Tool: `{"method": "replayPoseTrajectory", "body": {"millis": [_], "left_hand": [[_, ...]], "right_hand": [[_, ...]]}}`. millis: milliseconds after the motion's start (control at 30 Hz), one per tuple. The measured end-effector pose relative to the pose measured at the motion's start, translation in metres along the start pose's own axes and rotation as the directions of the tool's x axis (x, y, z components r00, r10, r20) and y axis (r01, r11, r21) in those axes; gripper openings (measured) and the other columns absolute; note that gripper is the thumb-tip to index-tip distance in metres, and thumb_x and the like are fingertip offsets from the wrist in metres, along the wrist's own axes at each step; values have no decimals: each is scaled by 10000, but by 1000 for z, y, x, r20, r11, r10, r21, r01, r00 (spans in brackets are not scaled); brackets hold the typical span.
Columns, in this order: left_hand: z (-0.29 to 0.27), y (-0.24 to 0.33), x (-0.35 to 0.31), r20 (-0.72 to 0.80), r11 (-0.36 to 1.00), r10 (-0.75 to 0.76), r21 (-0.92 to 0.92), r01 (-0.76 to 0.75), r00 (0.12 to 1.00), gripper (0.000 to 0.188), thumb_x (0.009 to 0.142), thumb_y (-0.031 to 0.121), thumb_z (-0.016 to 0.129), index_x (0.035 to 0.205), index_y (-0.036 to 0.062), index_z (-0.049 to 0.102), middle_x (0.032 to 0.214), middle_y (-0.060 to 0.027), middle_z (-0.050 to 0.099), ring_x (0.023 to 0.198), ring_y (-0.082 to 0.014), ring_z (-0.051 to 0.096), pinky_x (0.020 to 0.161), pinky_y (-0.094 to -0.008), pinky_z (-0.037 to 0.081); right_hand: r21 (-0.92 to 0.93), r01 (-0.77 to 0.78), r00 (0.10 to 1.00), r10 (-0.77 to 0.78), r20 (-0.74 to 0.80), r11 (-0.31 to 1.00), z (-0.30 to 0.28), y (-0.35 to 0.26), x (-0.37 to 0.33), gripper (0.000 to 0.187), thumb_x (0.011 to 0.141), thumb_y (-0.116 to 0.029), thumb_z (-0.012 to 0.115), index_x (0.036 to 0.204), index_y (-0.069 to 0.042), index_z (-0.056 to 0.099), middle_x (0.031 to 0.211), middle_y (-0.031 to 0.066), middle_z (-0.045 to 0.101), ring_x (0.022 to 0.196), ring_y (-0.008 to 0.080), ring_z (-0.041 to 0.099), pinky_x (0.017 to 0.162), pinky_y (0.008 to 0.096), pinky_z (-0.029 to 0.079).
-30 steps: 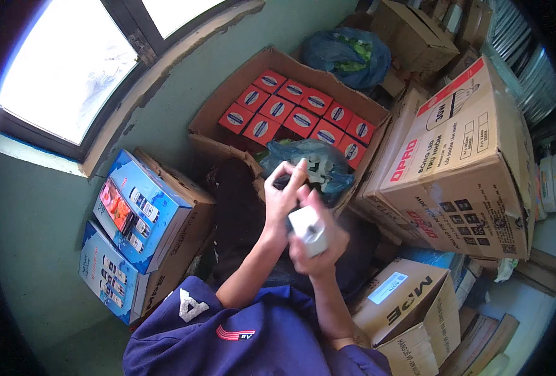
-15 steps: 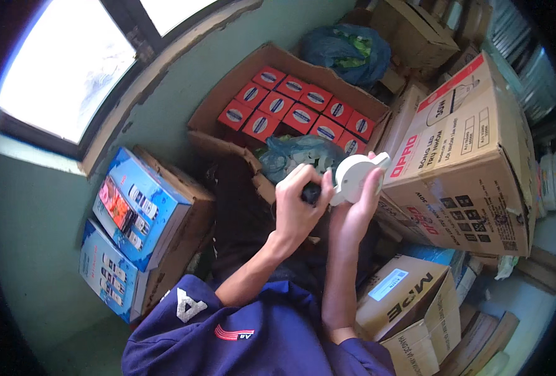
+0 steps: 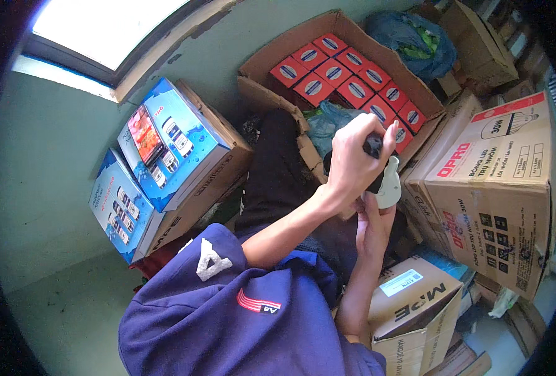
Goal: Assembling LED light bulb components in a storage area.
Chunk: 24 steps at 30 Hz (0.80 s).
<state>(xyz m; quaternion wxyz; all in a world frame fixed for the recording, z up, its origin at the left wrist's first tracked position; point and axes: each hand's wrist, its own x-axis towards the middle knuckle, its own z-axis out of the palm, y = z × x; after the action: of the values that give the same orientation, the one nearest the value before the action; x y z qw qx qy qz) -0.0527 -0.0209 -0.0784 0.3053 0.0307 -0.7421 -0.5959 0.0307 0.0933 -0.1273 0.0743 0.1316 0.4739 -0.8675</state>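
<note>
Since the half-second-earlier frame, the white plastic fitting [image 3: 390,189] has turned: it showed its round face then, and now only a pale, curved part is visible. The left hand [image 3: 355,151] has come over the top of it, and the whole view has swung a little, so the boxes sit further right. The fitting is in front of the person's body, in the right hand [image 3: 375,227], whose fingers and thumb grip its near end. Its visible edge runs lengthwise away from the right thumb, leaning slightly right. The left fingers are closed around a black tool handle [image 3: 372,145] that slants down toward the fitting (the tip is hidden, so contact cannot be told).

Just beyond the hands, a crumpled blue plastic bag [image 3: 328,125] lies by an open carton [image 3: 262,94] of small red boxes [image 3: 334,73]. The left hand blocks part of the bag and fitting. A large brown carton [image 3: 488,207] stands close on the right; blue printed boxes [image 3: 165,147] stand at left.
</note>
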Motion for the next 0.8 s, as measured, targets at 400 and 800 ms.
{"method": "replayPoseTrajectory", "body": {"millis": [400,800], "left_hand": [[-11,5,-2,-15,970,-225,-99,222,974,317,929,181,633,686,12,520,586,15,429,593,-56,381,515,-258,335],[-9,-4,-9,127,731,-556,-397,556,822,311,956,246,601,723,44,567,716,27,537,690,-43,428,665,-222,358]], "right_hand": [[-130,22,995,-34,-94,991,18,4,-1,488,921,-123,589,1359,-10,405,1265,74,533,1153,168,533,995,331,410],[-162,410,911,-410,33,898,37,-30,-9,611,891,-68,622,1430,-36,337,1194,60,527,1064,127,522,902,268,443]]}}
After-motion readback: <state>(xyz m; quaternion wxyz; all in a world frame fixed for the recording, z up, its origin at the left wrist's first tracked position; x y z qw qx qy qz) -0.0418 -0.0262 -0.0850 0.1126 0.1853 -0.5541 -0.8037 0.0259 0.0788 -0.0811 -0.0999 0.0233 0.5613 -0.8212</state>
